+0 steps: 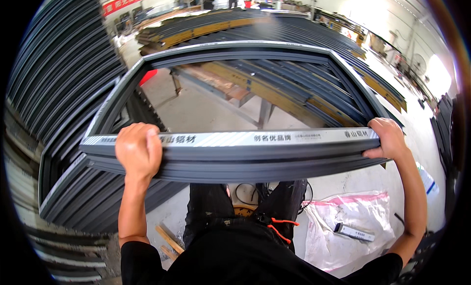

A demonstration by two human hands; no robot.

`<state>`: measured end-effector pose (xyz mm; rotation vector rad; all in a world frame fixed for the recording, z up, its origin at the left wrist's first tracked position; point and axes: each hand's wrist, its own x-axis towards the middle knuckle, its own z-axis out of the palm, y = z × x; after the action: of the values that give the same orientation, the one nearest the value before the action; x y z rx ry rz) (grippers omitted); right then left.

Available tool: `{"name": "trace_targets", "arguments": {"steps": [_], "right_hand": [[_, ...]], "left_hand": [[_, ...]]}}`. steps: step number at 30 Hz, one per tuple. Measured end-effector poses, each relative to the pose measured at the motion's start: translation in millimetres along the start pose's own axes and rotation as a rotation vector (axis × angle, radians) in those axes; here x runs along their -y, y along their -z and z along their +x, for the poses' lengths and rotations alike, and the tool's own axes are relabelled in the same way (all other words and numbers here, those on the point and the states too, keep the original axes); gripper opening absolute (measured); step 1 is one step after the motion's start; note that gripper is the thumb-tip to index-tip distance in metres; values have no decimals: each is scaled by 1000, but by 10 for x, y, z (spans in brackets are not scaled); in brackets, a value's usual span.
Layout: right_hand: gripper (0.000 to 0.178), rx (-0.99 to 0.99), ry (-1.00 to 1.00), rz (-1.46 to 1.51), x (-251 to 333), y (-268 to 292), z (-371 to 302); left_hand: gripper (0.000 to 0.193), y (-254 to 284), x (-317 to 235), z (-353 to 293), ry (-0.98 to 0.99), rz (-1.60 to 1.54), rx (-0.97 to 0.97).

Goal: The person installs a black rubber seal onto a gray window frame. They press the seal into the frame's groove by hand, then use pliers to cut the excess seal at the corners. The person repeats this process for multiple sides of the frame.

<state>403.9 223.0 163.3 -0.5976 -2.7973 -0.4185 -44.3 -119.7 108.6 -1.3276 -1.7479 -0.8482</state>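
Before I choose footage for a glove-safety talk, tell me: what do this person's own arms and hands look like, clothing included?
The left hand and right hand are bare, without gloves. The forearms are uncovered too, with no watch or band visible. The sleeves are short and plain black.

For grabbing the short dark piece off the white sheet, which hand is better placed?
Probably the right hand, though gripping the frame: it is nearer the short dark piece than the left hand.

A metalworking workshop; dark profiles [68, 49] stacked at left; long dark bars [314, 32] piled beyond a pale floor [191, 118].
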Motion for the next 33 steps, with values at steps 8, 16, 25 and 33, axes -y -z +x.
{"name": "trace_targets", "arguments": {"steps": [8,16,25,33], "right_hand": [[68,45,-264,-35,-793,-174,-159],[59,-90,-636,-208,-1634,-280,-111],[34,-255,-181,140,-247,-590,1021],[32,-258,-301,145,-508,-1021,1194]], "left_hand": [[35,-1394,-371,802,-76,-87,-57],[41,-2439,-1344,1274,-28,-109,-15],[31,-2110,-648,1073,-147,-140,42],[32,-1979,58,960,-88,-67,-50]]}}
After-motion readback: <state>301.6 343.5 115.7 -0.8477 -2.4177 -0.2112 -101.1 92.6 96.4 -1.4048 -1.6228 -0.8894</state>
